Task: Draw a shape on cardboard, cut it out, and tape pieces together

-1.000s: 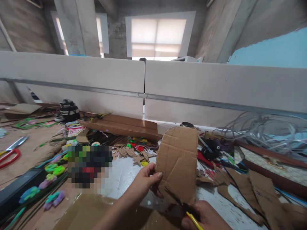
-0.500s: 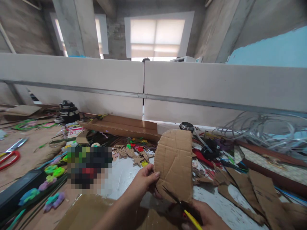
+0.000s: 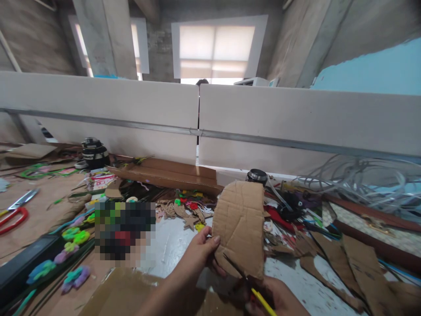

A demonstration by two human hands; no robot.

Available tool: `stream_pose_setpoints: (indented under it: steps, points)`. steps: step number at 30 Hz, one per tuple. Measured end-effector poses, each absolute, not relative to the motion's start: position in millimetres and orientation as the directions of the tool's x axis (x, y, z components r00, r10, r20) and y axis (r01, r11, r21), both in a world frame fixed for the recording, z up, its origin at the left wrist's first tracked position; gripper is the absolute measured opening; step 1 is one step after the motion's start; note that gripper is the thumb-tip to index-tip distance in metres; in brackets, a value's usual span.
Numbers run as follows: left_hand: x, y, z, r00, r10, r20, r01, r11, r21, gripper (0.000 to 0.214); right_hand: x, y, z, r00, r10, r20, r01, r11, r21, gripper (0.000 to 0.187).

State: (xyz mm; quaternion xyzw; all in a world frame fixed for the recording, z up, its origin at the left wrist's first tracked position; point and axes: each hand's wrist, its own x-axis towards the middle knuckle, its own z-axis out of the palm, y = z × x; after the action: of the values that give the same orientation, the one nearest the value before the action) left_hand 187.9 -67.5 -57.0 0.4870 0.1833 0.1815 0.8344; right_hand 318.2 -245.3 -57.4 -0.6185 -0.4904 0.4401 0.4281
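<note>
A rounded piece of corrugated cardboard [image 3: 241, 224] with one straight right edge is held up in front of me. My left hand [image 3: 205, 248] pinches its left edge, thumb on the near face. Low at the right, my right hand [image 3: 276, 296] is closed round a pair of scissors [image 3: 261, 302] with a yellow handle. One dark blade lies across the near face by the cardboard's lower edge; the other blade is hidden. Most of the right hand's fingers are hidden or cut off by the frame's bottom.
Cardboard offcuts [image 3: 365, 263] lie at the right beside a patterned bag [image 3: 378, 224] and a tangle of clear tubing [image 3: 371, 180]. Red-handled scissors [image 3: 16, 217] and colourful fuzzy flowers [image 3: 75, 278] are at the left. A black jar [image 3: 94, 153] stands near the white partition [image 3: 98, 98].
The cardboard sits slightly lower in view, and the scissors' yellow handle has shifted a little. Both hands keep the same grips.
</note>
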Motion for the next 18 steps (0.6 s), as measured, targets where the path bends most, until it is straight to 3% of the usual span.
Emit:
stream_pose_setpoints:
  steps: [5, 9, 14, 18]
  points:
    - [187, -76, -51, 0.807, 0.574, -0.141, -0.167, 0.450, 0.877, 0.058, 315, -242, -47, 0.139, 0.980, -0.146, 0.282, -0.180, -0.942, 0.045]
    - [186, -81, -42, 0.772, 0.612, -0.173, -0.169, 0.459, 0.872, 0.067, 315, -241, -53, 0.135, 0.988, -0.074, 0.212, -0.102, -0.972, 0.050]
    - [179, -79, -30, 0.812, 0.546, -0.206, -0.140, 0.525, 0.840, 0.061, 324, -245, -46, 0.058, 0.996, -0.070, 0.102, -0.076, -0.992, 0.051]
    - [173, -75, -28, 0.837, 0.510, -0.198, -0.135, 0.543, 0.829, 0.051, 331, -247, -28, 0.008, 0.998, -0.061, 0.165, -0.061, -0.984, 0.055]
